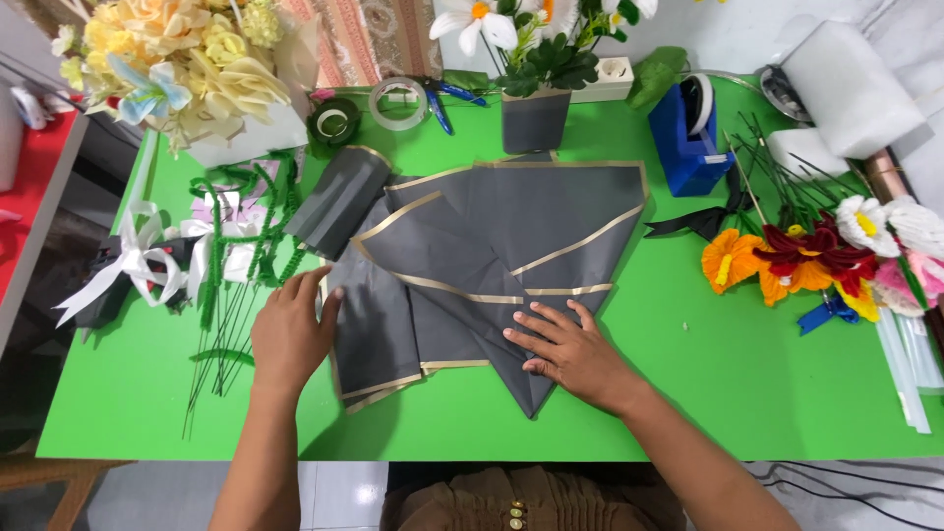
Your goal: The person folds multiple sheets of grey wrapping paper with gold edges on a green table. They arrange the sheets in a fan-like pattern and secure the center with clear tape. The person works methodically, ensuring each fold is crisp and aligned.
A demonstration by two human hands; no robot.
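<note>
Both hands lie flat, palms down, fingers spread, grasping nothing. Left hand [290, 329] presses the left edge of the dark grey wrapping sheets [492, 251]; its fingertips reach the gold-trimmed border. Right hand [570, 352] rests on the lower pointed corner of the same sheets, fingers pointing up and left. Sheets overlap in a fan at the middle of the green table [708, 383], gold borders crossing one another. Left of the left hand: green wire stems [231, 324] and white ribbon bows [138, 261]. Right side: artificial flowers [816, 261], orange, red, white and pink, lying well apart from the right hand. Far edge: blue tape dispenser [688, 138], clear tape roll [398, 103], grey-wrapped pot of white flowers [534, 118], yellow bouquet [187, 59] at far left
</note>
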